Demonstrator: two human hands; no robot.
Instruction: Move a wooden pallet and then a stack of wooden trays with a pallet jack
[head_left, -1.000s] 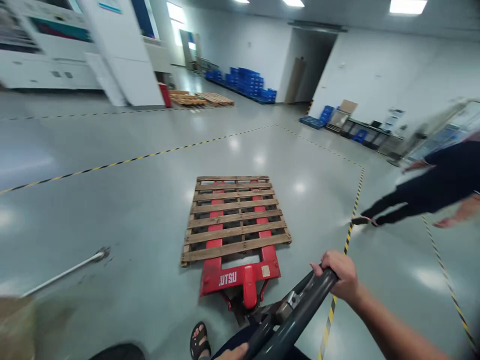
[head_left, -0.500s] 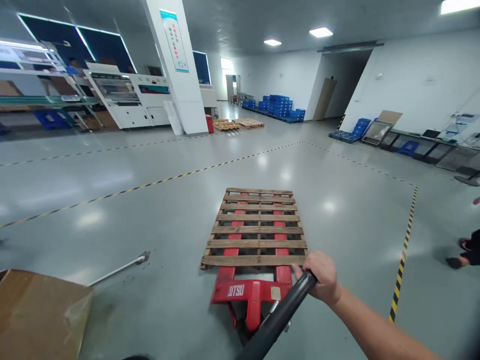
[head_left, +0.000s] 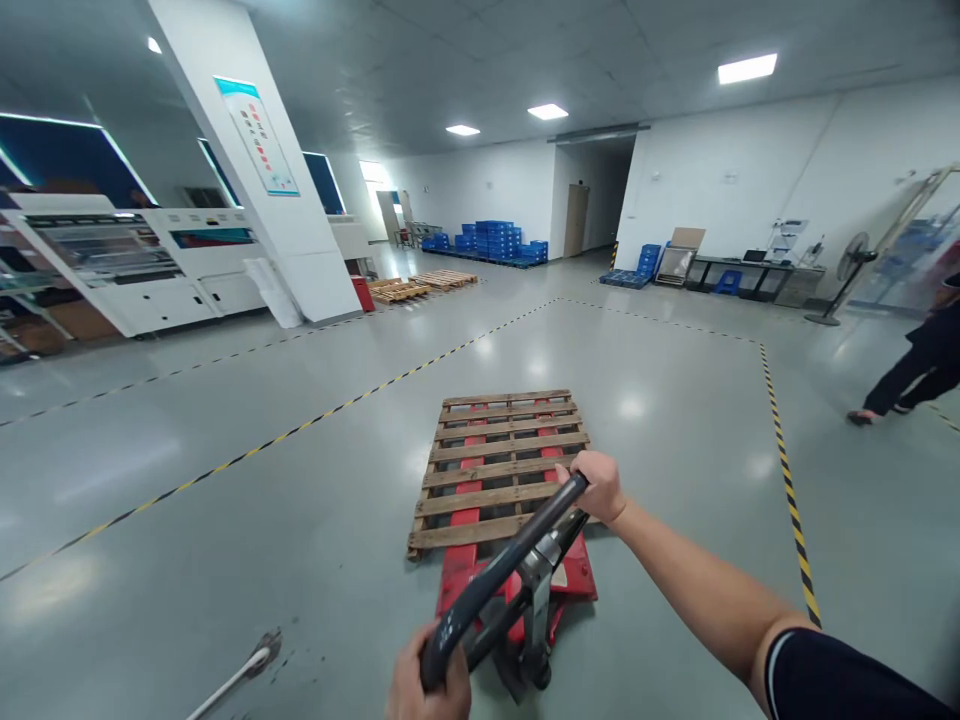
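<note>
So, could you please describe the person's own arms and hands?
The left hand and right hand are ungloved. The short dark navy right sleeve has a white stripe near its hem; the right forearm shows no watch. The left forearm is out of frame.

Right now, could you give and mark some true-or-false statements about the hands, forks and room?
1. The left hand and right hand both grip the dark handle. True.
2. The forks are blue. False: they are red and show through the wooden pallet.
3. Black-and-yellow tape runs along the floor. True.
4. The blue crates are stacked on the forks. False: they are by the far wall.
</note>
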